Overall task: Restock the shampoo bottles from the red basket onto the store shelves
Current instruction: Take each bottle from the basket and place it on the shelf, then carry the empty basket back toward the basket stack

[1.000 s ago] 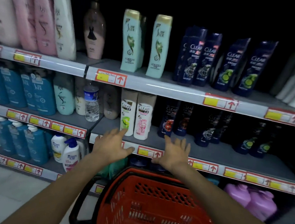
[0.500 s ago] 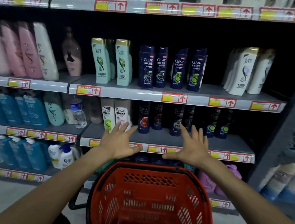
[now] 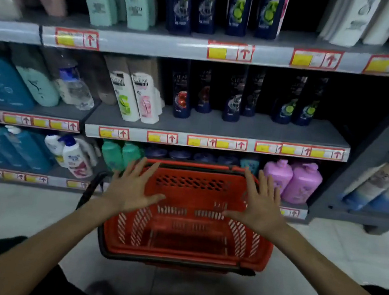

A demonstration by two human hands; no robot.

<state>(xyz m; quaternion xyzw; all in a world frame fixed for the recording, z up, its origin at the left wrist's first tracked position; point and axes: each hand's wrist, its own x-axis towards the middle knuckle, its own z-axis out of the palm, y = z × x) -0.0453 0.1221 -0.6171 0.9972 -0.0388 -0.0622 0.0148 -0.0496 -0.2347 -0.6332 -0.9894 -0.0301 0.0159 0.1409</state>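
Over the red basket (image 3: 185, 256), set on the floor (image 3: 21, 212) right against the store shelves (image 3: 152, 46), both hands hovered palm down. The left hand (image 3: 132, 188) was flat with fingers spread and held nothing. The right hand (image 3: 258, 204) was the same, spread and empty. Contact with the rim: could not tell.

The basket showed only its slatted bottom, with no bottles visible inside. Shampoo bottles (image 3: 232, 98) stood upright in rows on the middle shelf (image 3: 252, 130).

Judgement: restocking looked finished or close to it, and the step was a last check of the basket. To do it well:
- Look into the near corners that the rim hid.
- Grip the black handle (image 3: 87, 190), not the thin walls.
- Lift level and draw back clear of the purple pump bottles (image 3: 304, 183) just behind.
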